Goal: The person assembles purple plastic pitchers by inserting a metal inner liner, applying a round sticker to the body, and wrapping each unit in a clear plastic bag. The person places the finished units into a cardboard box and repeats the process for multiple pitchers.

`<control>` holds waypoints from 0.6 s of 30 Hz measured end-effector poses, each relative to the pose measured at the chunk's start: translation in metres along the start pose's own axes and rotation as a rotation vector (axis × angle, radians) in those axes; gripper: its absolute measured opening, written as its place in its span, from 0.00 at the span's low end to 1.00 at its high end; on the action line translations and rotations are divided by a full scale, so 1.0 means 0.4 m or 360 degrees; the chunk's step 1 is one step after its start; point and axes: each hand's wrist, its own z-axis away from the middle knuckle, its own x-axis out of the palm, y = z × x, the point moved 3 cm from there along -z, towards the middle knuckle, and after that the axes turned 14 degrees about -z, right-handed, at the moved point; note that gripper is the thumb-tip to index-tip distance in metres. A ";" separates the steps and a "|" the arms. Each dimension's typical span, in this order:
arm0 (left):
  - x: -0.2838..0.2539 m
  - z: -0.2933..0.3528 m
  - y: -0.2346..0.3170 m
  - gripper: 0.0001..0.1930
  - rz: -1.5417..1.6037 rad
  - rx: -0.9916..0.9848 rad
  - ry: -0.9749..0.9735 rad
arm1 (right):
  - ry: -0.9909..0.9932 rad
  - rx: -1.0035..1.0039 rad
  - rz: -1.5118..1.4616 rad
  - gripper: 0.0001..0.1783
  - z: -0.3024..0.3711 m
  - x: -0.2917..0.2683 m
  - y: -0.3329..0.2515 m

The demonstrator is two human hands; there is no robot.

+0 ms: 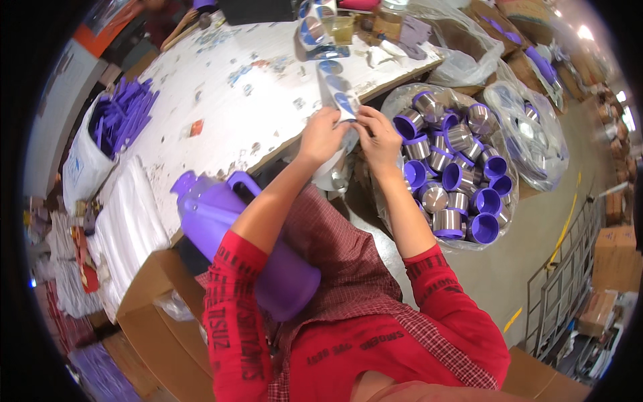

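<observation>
Both my hands are at the table's near edge, pinching the loose end of a strip of round blue-and-white stickers (337, 82). My left hand (323, 136) grips its left side, while my right hand (380, 142) has thumb and fingertips closed at its right corner. Whether one sticker is partly peeled, I cannot tell. The strip runs back over the table toward a sticker roll (312, 30). Tucked under my left forearm, a purple thermos jug (258, 258) leans tilted against my lap, its handle partly behind the arm.
Right of my hands is a plastic-lined container of steel cups with purple rims (462, 171). A white sack of purple strips (120, 120) stands at the left. Glass jars (388, 21) sit on the white table (221, 107). A cardboard box (164, 315) is at lower left.
</observation>
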 end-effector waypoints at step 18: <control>-0.331 0.903 -0.015 0.33 0.1123 -0.0571 0.0066 | -0.1547 0.1918 -0.1958 0.12 0.236 -0.043 -0.559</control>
